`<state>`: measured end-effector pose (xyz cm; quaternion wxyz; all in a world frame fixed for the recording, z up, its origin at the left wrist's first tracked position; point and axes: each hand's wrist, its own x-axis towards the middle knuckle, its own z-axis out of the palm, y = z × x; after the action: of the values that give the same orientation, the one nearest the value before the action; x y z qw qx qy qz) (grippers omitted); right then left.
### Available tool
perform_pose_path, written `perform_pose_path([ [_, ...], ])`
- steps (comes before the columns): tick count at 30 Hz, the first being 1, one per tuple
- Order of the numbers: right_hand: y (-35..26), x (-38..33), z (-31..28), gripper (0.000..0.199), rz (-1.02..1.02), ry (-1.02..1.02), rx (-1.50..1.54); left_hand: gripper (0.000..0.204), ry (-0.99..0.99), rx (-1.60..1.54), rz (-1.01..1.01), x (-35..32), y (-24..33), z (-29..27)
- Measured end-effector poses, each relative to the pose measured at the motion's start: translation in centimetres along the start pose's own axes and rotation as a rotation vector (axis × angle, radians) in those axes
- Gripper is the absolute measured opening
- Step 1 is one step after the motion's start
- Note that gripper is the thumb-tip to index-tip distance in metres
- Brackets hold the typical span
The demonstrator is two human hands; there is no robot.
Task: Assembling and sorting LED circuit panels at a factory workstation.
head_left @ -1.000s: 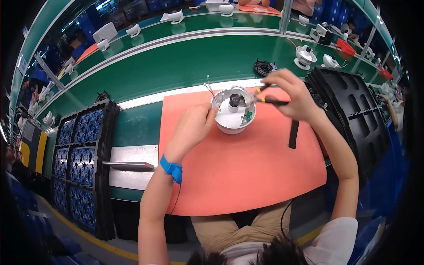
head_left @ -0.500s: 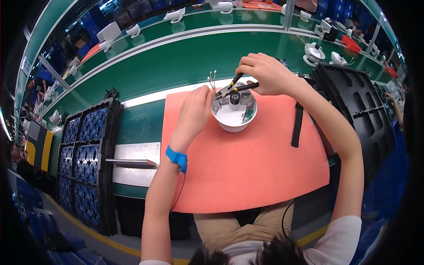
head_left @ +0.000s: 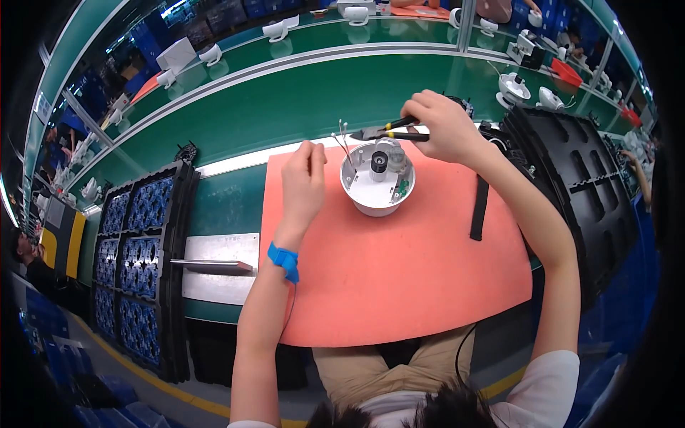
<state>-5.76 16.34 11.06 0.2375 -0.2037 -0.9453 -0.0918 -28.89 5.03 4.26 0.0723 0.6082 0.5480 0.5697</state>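
A white round camera housing [head_left: 377, 207] sits on the salmon-coloured mat [head_left: 385, 285], its inside facing up. A black lens module [head_left: 379, 162] stands in its middle, with a small green circuit board beside it. Thin wires [head_left: 345, 143] with white connectors rise from its far left rim. My right hand [head_left: 446, 128] grips a pair of pliers [head_left: 405, 133] with black and yellow handles, held just above the far rim, jaws toward the left. Left of the housing and apart from it is my left hand [head_left: 305, 182], fingers curled together; what they hold, if anything, is hidden. A blue band [head_left: 285, 262] circles that wrist.
Black trays of blue-patterned parts [head_left: 143, 257] stand at left, beside a metal plate [head_left: 221, 282]. Stacked black trays [head_left: 571, 171] flank the right side. A black strap [head_left: 480, 207] lies on the mat. Beyond runs a green conveyor [head_left: 285, 103] with white camera units.
The pliers have come out of the housing, moving up and right with my right hand. My left hand has drawn away left from the rim. The wires now stand free.
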Motion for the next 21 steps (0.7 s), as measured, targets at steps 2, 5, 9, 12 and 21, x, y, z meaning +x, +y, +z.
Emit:
perform_pose_path([
  [2, -0.7, -1.2, -0.9, 0.027, 0.07, 0.101, 0.238, 0.027, 0.041, 0.037, -0.117, 0.0, -0.6, -0.8],
  [5, -3.4, -3.4, -0.3, 0.035, -0.069, 0.044, 0.451, 0.03, -0.021, 0.135, -0.141, -0.5, -2.5, -1.3],
  [9, -6.5, -5.8, 2.1, 0.033, -0.323, -0.03, 0.099, 0.031, -0.273, 0.449, -0.139, -1.4, -4.3, -1.6],
  [12, -6.1, -5.9, 3.4, 0.024, -0.338, 0.068, -0.012, 0.032, -0.42, 0.595, -0.155, -1.6, -4.4, -1.4],
  [21, 2.6, -1.7, 7.0, 0.034, -0.075, 0.165, -0.022, 0.032, -0.489, 0.7, -0.098, -2.0, -3.8, -0.9],
])
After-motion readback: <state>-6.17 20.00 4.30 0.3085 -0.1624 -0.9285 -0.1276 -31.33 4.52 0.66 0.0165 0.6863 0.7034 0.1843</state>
